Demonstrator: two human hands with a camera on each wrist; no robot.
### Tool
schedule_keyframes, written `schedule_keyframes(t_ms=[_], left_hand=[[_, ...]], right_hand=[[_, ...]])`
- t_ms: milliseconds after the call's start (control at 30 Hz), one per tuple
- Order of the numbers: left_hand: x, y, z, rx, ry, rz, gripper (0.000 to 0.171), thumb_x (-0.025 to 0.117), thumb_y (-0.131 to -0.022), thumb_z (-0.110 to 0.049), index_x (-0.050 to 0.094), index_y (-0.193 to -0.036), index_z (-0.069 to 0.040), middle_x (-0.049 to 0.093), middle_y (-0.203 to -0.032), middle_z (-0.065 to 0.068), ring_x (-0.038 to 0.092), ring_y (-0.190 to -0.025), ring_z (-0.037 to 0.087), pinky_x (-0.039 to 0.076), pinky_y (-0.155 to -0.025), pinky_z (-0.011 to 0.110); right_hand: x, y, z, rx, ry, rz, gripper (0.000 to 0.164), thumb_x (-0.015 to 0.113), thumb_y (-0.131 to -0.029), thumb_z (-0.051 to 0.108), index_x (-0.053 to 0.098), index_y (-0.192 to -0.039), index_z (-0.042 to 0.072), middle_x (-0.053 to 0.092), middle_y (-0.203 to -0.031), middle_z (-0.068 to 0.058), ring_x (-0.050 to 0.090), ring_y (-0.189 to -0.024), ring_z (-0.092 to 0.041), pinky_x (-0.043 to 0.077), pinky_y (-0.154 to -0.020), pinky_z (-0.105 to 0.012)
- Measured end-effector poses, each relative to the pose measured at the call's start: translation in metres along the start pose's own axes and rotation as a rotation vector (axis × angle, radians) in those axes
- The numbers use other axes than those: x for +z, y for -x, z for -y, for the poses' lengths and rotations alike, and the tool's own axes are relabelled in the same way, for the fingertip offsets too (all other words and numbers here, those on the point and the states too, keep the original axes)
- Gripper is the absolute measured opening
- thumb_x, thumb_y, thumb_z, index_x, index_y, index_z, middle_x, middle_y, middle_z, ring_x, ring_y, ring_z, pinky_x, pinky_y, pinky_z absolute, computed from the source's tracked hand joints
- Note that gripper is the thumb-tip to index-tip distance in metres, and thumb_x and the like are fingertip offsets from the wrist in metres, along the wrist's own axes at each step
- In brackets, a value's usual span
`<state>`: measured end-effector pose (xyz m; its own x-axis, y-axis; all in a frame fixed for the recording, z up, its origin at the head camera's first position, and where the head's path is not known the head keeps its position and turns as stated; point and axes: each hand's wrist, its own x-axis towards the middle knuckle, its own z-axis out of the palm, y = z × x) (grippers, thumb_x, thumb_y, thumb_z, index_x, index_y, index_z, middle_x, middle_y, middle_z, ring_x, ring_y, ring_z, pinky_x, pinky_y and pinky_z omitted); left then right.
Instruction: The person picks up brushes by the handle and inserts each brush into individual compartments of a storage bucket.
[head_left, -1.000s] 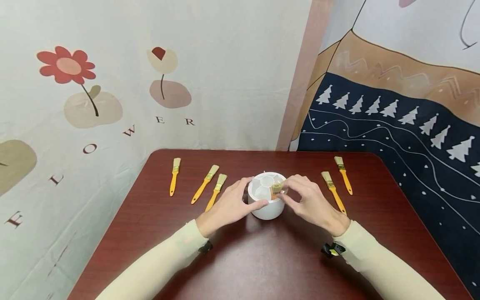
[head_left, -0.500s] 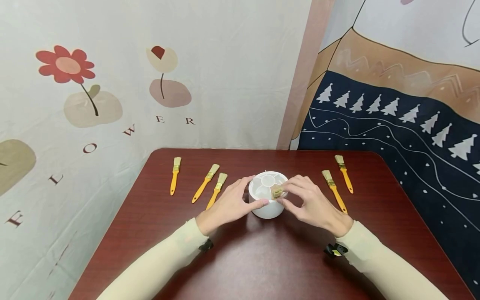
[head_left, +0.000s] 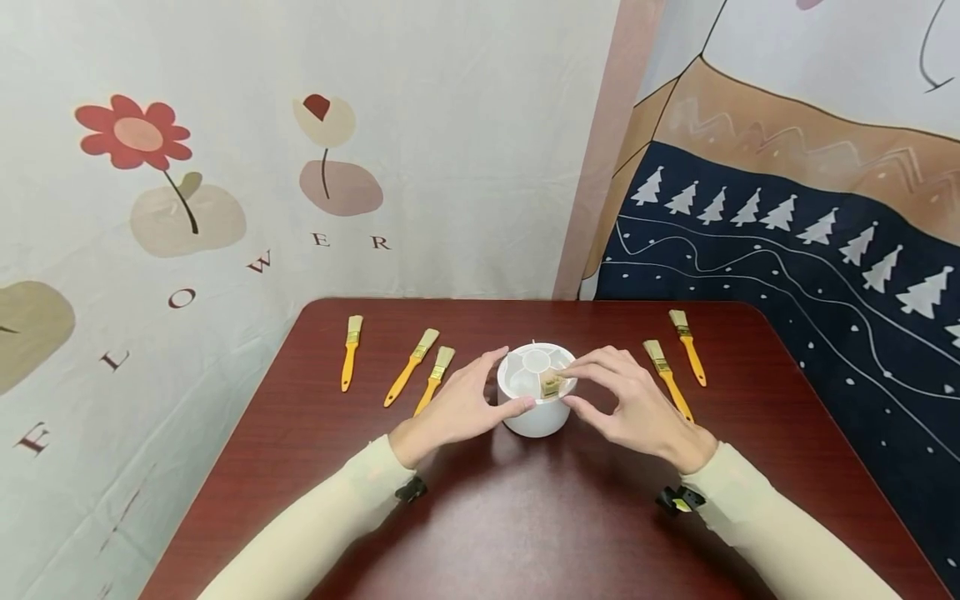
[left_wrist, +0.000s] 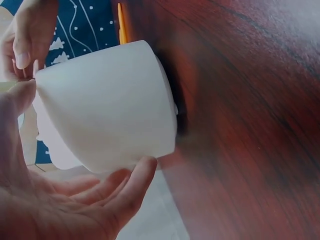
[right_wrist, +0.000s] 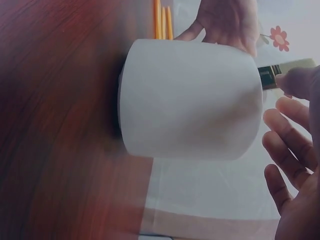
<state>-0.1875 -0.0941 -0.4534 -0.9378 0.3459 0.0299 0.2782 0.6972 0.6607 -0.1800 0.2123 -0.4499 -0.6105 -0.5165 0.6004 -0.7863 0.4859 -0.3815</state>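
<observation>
A white round pen holder (head_left: 536, 422) with several compartments stands upright on the table. My left hand (head_left: 463, 408) holds it from the left, thumb at the front rim and fingers round the far side. A paintbrush (head_left: 551, 386) stands tilted in the front right compartment; its pale bristles and metal ferrule (right_wrist: 268, 77) show above the rim, and its handle is hidden inside. My right hand (head_left: 628, 407) is at the right rim, with thumb and forefinger parted beside the bristles and the other fingers loose. In the right wrist view the thumb overlaps the bristles.
On the left of the dark red table (head_left: 517, 542) lie three yellow-handled paintbrushes, one (head_left: 350, 354) farthest out, another (head_left: 411, 367) and a third (head_left: 437, 379) by the left hand. Two more, one nearer (head_left: 663, 371) and one farther (head_left: 687, 348), lie at the right. Printed cloths (head_left: 480, 167) hang behind.
The paintbrush has sunk lower into the compartment. My right thumb and forefinger have spread from their pinch, and that hand has shifted slightly right. The left hand stays on the pen holder.
</observation>
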Motion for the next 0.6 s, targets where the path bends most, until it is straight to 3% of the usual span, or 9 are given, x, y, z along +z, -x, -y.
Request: schedule_keyframes(t_ms=[300, 467, 600], left_hand=[[0.008, 0.010, -0.017, -0.010, 0.010, -0.082, 0.117, 0.093, -0.089, -0.071, 0.041, -0.179, -0.017, 0.057, -0.173, 0.011, 0.064, -0.153, 0.034, 0.058, -0.123, 0.059], [0.014, 0.012, -0.020, 0.021, 0.007, -0.146, 0.113, 0.096, -0.088, -0.069, 0.042, -0.177, -0.024, 0.059, -0.167, 0.008, 0.068, -0.146, 0.032, 0.062, -0.117, 0.055], [0.015, 0.013, -0.020, 0.053, 0.013, -0.181, 0.107, 0.096, -0.090, -0.066, 0.046, -0.174, -0.023, 0.062, -0.162, 0.008, 0.069, -0.142, 0.031, 0.062, -0.114, 0.056]], right_hand=[[-0.013, 0.011, -0.009, 0.090, 0.042, -0.021, 0.046, 0.098, -0.093, 0.015, 0.085, -0.137, 0.017, 0.081, -0.131, 0.005, 0.072, -0.125, -0.016, 0.052, -0.114, -0.025], [-0.016, 0.014, -0.011, 0.101, 0.046, -0.045, 0.045, 0.097, -0.094, 0.014, 0.084, -0.137, 0.016, 0.081, -0.131, 0.003, 0.072, -0.125, -0.017, 0.050, -0.116, -0.014], [-0.018, 0.016, -0.014, 0.103, 0.051, -0.070, 0.044, 0.096, -0.094, 0.013, 0.085, -0.136, 0.018, 0.082, -0.129, 0.002, 0.072, -0.124, -0.019, 0.050, -0.114, -0.017]])
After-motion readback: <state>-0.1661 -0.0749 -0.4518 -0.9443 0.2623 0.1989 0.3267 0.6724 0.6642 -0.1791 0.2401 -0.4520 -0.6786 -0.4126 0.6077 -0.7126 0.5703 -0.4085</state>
